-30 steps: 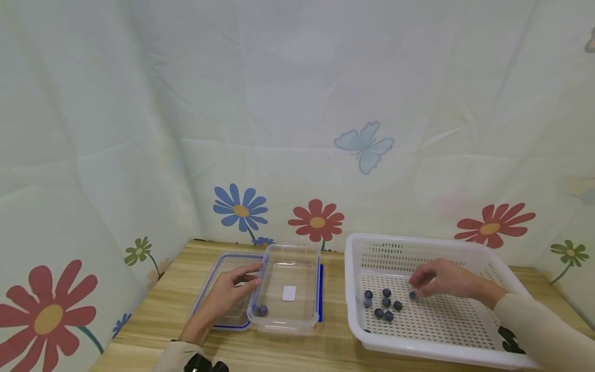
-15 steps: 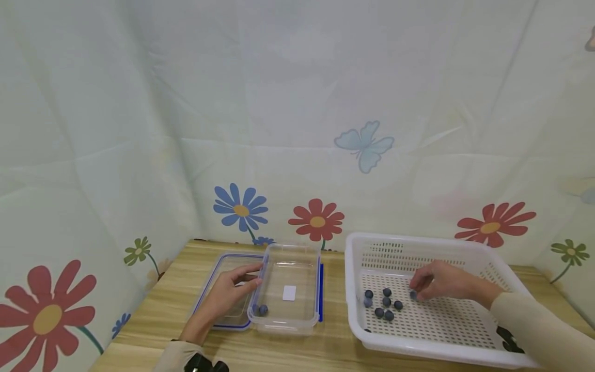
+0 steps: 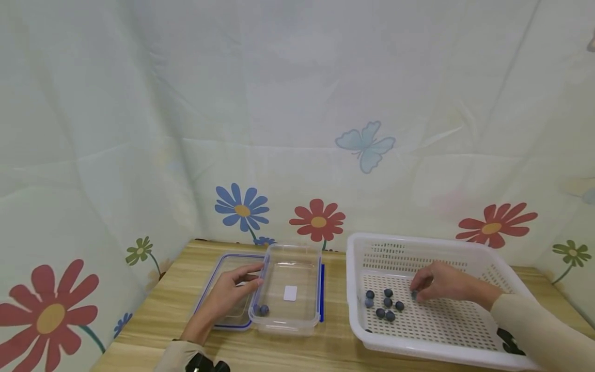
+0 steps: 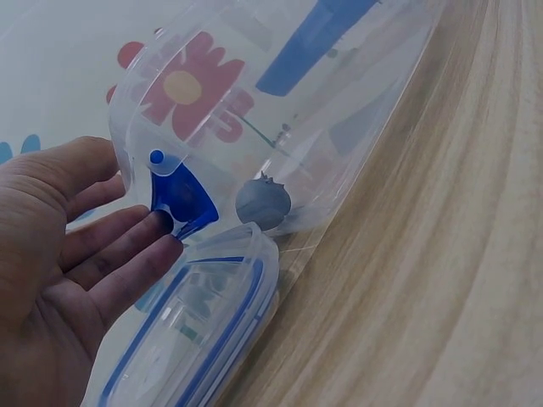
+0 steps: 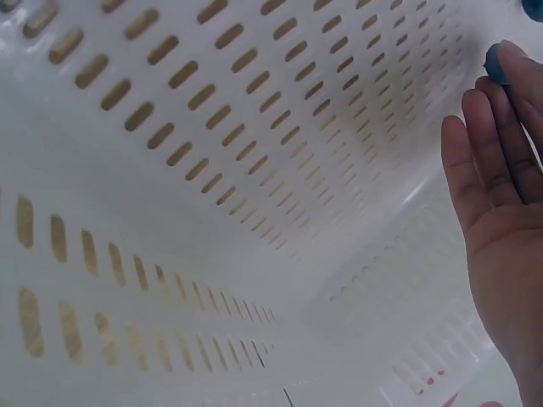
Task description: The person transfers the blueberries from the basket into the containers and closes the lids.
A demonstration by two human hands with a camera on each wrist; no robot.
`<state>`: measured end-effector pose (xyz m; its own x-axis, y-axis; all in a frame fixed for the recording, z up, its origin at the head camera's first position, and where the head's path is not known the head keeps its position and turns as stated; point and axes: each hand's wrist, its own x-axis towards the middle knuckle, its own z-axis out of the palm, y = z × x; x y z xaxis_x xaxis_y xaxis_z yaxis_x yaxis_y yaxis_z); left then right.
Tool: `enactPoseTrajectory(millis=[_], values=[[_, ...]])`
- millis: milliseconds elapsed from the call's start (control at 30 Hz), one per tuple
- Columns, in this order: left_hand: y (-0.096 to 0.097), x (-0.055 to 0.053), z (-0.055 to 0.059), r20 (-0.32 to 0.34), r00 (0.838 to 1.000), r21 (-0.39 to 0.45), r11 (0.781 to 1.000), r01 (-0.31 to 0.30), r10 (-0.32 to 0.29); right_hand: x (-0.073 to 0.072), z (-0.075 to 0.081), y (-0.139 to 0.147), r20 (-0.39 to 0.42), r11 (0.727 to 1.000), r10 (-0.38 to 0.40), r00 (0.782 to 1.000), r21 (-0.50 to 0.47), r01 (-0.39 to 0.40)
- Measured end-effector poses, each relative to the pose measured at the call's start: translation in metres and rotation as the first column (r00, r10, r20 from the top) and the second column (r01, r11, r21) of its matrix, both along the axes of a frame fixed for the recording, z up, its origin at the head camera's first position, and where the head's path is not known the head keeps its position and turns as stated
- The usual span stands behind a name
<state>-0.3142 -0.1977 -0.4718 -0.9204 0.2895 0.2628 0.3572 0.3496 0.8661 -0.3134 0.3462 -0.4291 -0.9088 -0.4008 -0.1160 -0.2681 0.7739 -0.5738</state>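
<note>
My right hand (image 3: 441, 281) is down inside the white plastic basket (image 3: 351, 289), thumb and forefinger pinching a blueberry (image 5: 496, 64). Its other fingers stay extended in the right wrist view. Several more blueberries (image 3: 388, 302) lie on the basket floor, left of that hand. On the left, my left hand (image 3: 228, 292) touches the near-left side of a clear plastic container (image 3: 297, 268). Its fingertips rest at a blue latch (image 4: 182, 199), fairly straight. Inside the container, blueberries (image 3: 264, 310) sit in the front left corner.
A clear lid (image 3: 232, 321) with a blue seal lies flat on the wooden table (image 3: 297, 356), partly beneath the left hand. Another blue latch (image 3: 322, 292) sticks out on the container's right side. A flower-printed curtain (image 3: 279, 103) hangs behind and to the left.
The right hand's thumb and forefinger have come together on the blueberry, which is now more covered. The left hand and the container stay where they were.
</note>
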Motion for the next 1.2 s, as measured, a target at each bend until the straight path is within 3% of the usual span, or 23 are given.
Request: enactPoseTrajectory(millis=[433, 767, 1200], values=[[0.0, 0.003, 0.004, -0.007, 1.0, 0.009, 1.0, 0.001, -0.001, 0.002, 0.025, -0.012, -0.082, 0.998, 0.044, 0.996, -0.042, -0.047], [-0.001, 0.002, 0.003, -0.02, 1.0, -0.001, 1.0, 0.014, -0.014, 0.01, 0.051, -0.036, -0.154, 0.994, 0.04, 0.987, -0.09, -0.054], [-0.001, 0.003, 0.004, -0.008, 1.0, 0.0, 1.0, 0.016, -0.016, 0.019, 0.076, -0.074, -0.198, 0.972, 0.106, 0.974, -0.186, -0.144]])
